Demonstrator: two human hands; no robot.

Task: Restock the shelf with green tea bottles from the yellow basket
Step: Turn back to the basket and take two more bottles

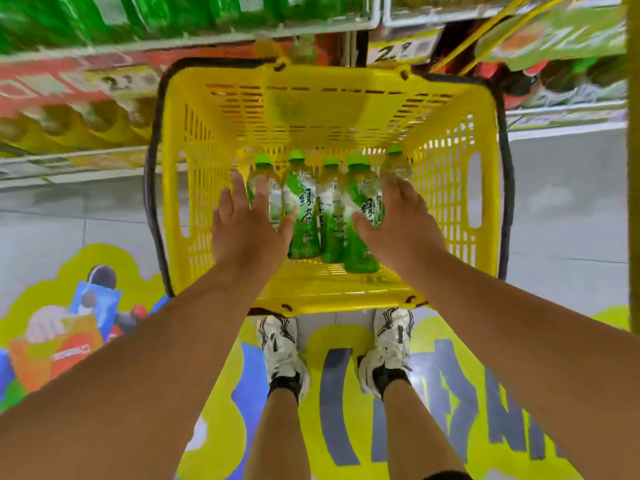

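The yellow basket [450, 140] stands on the floor in front of my feet, below the drink shelves. Several green tea bottles [303, 216] with green caps lie side by side on its bottom. My left hand [247, 230] reaches in over the leftmost bottle [265, 194], with straight fingers along its left side and the thumb on its right. My right hand [403, 220] lies over the right end of the row. Its thumb rests on one bottle [365, 202], and its fingers cover the rightmost bottle [394, 157]. Neither bottle is lifted.
Blurred shelves run across the top, with green bottles [104, 19] on the upper one, yellow-capped bottles [69, 126] below them, and price tags [398, 51]. The basket's black handles [152, 188] hang at its sides. My shoes [282, 351] stand on a colourful floor sticker.
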